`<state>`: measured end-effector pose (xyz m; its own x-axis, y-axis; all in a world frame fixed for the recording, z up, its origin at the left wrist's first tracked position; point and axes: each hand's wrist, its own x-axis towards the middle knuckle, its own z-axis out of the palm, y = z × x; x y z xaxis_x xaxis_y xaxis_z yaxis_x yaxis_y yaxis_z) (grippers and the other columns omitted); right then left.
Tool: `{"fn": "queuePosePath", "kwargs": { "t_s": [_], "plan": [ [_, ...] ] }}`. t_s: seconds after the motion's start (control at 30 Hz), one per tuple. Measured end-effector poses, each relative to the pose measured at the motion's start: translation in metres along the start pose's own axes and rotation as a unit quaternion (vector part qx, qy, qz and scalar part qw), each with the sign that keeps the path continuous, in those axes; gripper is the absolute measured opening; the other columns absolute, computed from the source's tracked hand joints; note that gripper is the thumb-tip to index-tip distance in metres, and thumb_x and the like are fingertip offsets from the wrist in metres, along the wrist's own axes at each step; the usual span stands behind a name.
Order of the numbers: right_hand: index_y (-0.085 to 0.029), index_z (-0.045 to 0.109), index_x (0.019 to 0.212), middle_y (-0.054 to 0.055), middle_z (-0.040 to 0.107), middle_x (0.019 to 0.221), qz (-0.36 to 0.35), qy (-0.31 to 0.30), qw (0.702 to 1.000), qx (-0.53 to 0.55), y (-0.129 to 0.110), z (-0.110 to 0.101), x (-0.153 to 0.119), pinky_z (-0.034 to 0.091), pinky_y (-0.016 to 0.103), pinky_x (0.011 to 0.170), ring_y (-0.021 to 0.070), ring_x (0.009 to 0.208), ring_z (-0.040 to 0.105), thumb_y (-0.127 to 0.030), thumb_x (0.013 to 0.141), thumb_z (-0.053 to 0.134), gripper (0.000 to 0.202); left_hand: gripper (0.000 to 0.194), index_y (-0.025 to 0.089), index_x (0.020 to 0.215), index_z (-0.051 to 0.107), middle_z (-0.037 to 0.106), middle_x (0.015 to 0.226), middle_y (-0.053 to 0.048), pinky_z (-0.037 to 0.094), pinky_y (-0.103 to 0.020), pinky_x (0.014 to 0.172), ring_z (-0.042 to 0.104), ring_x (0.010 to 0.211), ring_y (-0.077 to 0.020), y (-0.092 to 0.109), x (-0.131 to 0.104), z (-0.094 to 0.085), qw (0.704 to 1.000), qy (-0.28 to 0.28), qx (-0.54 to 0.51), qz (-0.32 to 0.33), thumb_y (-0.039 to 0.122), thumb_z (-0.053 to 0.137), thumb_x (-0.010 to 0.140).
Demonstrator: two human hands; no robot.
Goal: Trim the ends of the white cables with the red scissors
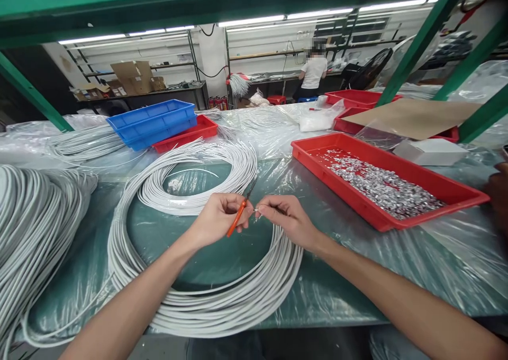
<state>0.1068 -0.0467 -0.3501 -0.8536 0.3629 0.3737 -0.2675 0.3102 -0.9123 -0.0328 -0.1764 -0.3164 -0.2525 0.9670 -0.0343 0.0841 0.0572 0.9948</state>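
the left hand (pixel 220 215) is gripping a slim orange-handled tool (pixel 235 221); the right hand (pixel 288 218) (angling inward, just beside) is pinching small silvery pieces (pixel 257 212).

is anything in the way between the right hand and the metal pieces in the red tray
Only the near side of the red tray, whose wall rises between the right hand and the small metal pieces inside. Otherwise just the plastic-covered tabletop lies between; no other object visibly stands there.
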Motion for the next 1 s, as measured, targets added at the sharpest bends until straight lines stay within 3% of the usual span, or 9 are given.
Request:
{"fn": "queuePosePath", "kwargs": {
  "t_s": [0.17, 0.37, 0.63, 0.77, 1.0],
  "plan": [
    [-0.013, 0.065, 0.068, -0.003, 0.043, 0.052, 0.035, -0.071, 0.997, 0.011, -0.003, -0.009, 0.005, 0.023, 0.025, 0.05, 0.0082, 0.05, 0.031, -0.042, 0.087, 0.06, 0.035, 0.011, 0.011, 0.077, 0.068, 0.062, 0.059, 0.0, 0.042, -0.016, 0.047, 0.054, 0.049, -0.0064, 0.0, -0.002, -0.002, 0.999, -0.012, 0.043, -0.001, 0.021, 0.072, 0.075],
    [-0.012, 0.066, 0.067, 0.002, 0.057, 0.061, 0.071, -0.133, 0.989, 0.008, -0.006, -0.014, 0.006, 0.032, 0.027, 0.058, 0.0117, 0.06, 0.046, -0.039, 0.084, 0.061, 0.032, 0.005, 0.011, 0.074, 0.069, 0.063, 0.06, -0.001, 0.044, -0.017, 0.05, 0.054, 0.051, -0.0074, -0.003, -0.003, -0.004, 0.995, -0.04, 0.096, -0.003, 0.016, 0.067, 0.074],
    [-0.013, 0.066, 0.063, 0.001, 0.058, 0.06, 0.101, -0.147, 0.984, -0.013, -0.003, -0.014, 0.007, 0.031, 0.026, 0.056, 0.0105, 0.057, 0.045, -0.031, 0.083, 0.06, 0.028, 0.011, 0.012, 0.067, 0.065, 0.057, 0.06, 0.001, 0.041, -0.019, 0.056, 0.049, 0.057, -0.0077, -0.001, -0.007, -0.004, 0.976, -0.054, 0.204, 0.052, 0.014, 0.059, 0.076],
    [-0.013, 0.066, 0.066, 0.004, 0.064, 0.065, 0.123, -0.139, 0.983, -0.016, -0.002, -0.012, 0.006, 0.036, 0.027, 0.058, 0.013, 0.061, 0.052, -0.031, 0.083, 0.061, 0.026, 0.015, 0.013, 0.074, 0.068, 0.058, 0.064, 0.001, 0.038, -0.02, 0.057, 0.047, 0.06, -0.0084, -0.003, -0.006, -0.005, 0.961, -0.061, 0.261, 0.071, 0.01, 0.054, 0.073],
    [-0.013, 0.067, 0.072, 0.005, 0.066, 0.068, 0.107, -0.139, 0.984, -0.039, 0.001, -0.011, 0.003, 0.039, 0.026, 0.058, 0.0135, 0.062, 0.054, -0.035, 0.087, 0.06, 0.028, 0.015, 0.013, 0.073, 0.067, 0.059, 0.064, 0.001, 0.039, -0.02, 0.058, 0.049, 0.061, -0.0093, -0.003, -0.006, -0.006, 0.962, -0.051, 0.262, 0.063, 0.008, 0.054, 0.068]
  ]
}}
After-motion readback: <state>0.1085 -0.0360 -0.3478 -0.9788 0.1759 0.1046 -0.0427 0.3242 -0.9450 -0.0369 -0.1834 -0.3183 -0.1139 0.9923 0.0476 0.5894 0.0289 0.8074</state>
